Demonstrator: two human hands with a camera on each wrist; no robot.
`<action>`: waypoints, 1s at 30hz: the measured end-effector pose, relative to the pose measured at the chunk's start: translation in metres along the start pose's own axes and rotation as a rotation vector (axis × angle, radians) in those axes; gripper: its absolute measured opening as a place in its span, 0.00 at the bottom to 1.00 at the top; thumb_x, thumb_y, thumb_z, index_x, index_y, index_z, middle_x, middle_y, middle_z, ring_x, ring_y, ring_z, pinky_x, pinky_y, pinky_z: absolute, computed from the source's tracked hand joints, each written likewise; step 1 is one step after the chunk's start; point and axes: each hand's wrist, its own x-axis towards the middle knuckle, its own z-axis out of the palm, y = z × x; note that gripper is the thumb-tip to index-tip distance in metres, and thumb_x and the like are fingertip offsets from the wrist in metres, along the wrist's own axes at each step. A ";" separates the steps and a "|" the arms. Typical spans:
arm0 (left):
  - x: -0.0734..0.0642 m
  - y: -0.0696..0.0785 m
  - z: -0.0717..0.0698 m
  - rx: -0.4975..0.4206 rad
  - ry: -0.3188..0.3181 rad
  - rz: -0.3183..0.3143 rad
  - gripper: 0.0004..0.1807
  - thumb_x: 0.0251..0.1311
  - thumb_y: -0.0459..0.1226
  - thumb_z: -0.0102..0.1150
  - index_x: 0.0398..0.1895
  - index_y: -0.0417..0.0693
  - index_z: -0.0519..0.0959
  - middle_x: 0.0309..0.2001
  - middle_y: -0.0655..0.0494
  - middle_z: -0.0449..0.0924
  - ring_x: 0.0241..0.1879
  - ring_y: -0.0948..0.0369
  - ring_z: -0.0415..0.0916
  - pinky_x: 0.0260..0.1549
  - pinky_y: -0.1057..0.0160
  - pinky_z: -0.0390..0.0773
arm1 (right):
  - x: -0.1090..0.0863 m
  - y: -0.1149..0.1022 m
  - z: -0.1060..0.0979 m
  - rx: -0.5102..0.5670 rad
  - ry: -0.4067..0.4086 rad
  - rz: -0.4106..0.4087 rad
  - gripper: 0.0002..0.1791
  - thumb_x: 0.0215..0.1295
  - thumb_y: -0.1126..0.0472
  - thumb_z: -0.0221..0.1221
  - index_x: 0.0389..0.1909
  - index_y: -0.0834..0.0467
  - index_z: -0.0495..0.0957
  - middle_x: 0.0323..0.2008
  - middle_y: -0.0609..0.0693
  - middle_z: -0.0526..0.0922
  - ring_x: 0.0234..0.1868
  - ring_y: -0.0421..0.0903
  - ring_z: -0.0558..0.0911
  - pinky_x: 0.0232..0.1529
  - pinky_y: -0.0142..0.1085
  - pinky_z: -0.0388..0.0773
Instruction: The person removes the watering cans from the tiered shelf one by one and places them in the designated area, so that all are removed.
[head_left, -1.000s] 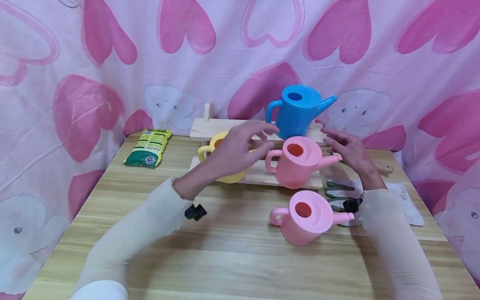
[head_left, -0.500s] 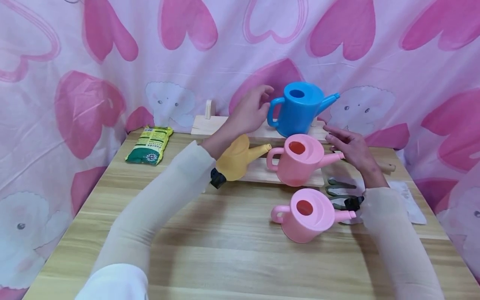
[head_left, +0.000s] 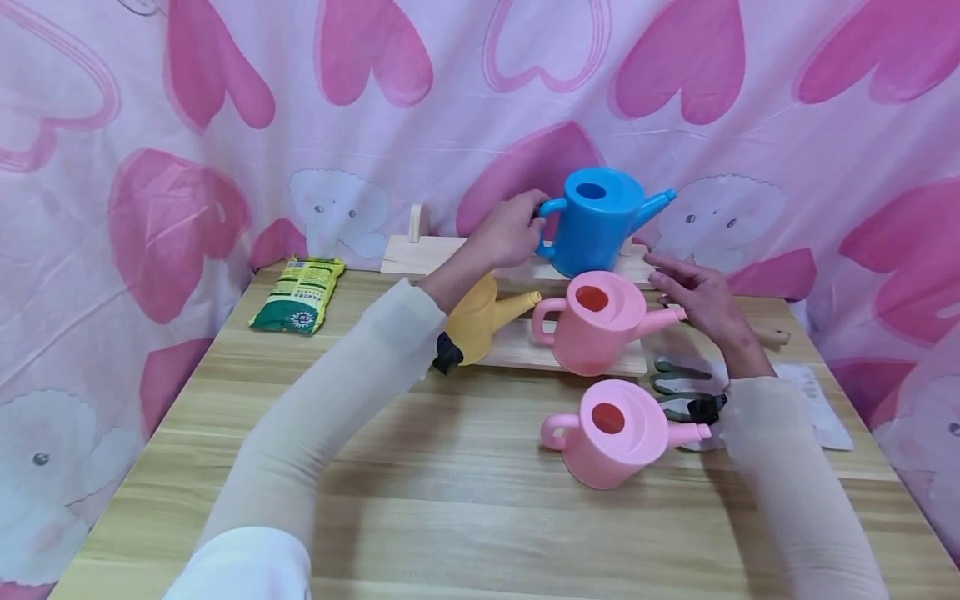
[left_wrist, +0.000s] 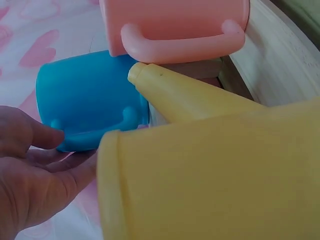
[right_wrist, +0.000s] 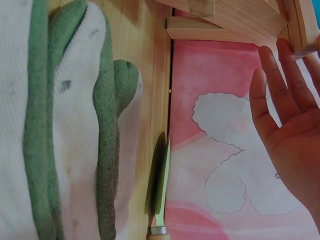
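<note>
Pink heart-print cloth [head_left: 450,150] hangs behind the wood-grain surface [head_left: 420,517]. Right of upper centre, the blue watering can [head_left: 592,237] stands upright on a wooden shelf [head_left: 431,250], its handle toward the nearer left hand [head_left: 506,233], which pinches it. Its spout points right, above the right hand [head_left: 697,300], whose straight fingers meet the shelf's end.

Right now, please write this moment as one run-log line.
left hand: pinches handle of blue watering can | right hand: at right end of wooden shelf | front pink watering can: on table
</note>
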 end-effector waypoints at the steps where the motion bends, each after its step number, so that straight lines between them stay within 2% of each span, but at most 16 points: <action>1: 0.000 0.000 0.000 0.009 0.001 0.002 0.20 0.79 0.37 0.51 0.69 0.44 0.69 0.56 0.49 0.79 0.48 0.57 0.76 0.46 0.63 0.82 | 0.000 0.000 0.000 -0.001 -0.001 0.000 0.35 0.70 0.35 0.59 0.75 0.40 0.70 0.72 0.55 0.71 0.57 0.55 0.78 0.43 0.27 0.82; 8: 0.001 -0.002 0.001 0.003 -0.005 -0.006 0.18 0.79 0.36 0.50 0.67 0.44 0.70 0.50 0.50 0.78 0.47 0.57 0.75 0.45 0.64 0.82 | 0.001 0.001 0.001 -0.011 -0.010 -0.004 0.34 0.71 0.35 0.58 0.75 0.40 0.69 0.72 0.54 0.70 0.56 0.54 0.79 0.45 0.30 0.83; 14: 0.001 -0.003 0.000 -0.021 -0.007 0.002 0.16 0.79 0.36 0.50 0.65 0.43 0.70 0.48 0.49 0.78 0.45 0.57 0.76 0.44 0.65 0.82 | 0.001 0.002 0.001 -0.003 -0.009 -0.014 0.34 0.72 0.36 0.58 0.76 0.41 0.69 0.71 0.55 0.71 0.55 0.55 0.79 0.44 0.28 0.83; 20: 0.002 -0.005 -0.001 -0.024 -0.021 0.016 0.14 0.79 0.36 0.49 0.62 0.41 0.70 0.47 0.48 0.77 0.44 0.57 0.75 0.42 0.65 0.82 | 0.000 0.000 -0.001 -0.002 -0.017 0.010 0.34 0.72 0.36 0.57 0.76 0.42 0.69 0.71 0.56 0.71 0.55 0.56 0.79 0.43 0.27 0.82; 26: 0.003 -0.005 -0.007 -0.054 0.035 0.083 0.12 0.79 0.33 0.49 0.60 0.38 0.71 0.47 0.47 0.76 0.45 0.55 0.73 0.45 0.64 0.80 | 0.000 0.000 -0.001 0.006 -0.015 -0.007 0.34 0.72 0.36 0.57 0.76 0.41 0.69 0.72 0.55 0.70 0.52 0.54 0.81 0.43 0.28 0.83; 30: -0.001 -0.003 -0.015 -0.059 0.050 0.094 0.13 0.79 0.34 0.49 0.61 0.39 0.71 0.48 0.47 0.76 0.45 0.55 0.74 0.45 0.64 0.81 | 0.000 0.001 -0.001 0.009 -0.016 -0.010 0.34 0.71 0.35 0.58 0.75 0.40 0.69 0.73 0.53 0.69 0.52 0.54 0.81 0.44 0.28 0.83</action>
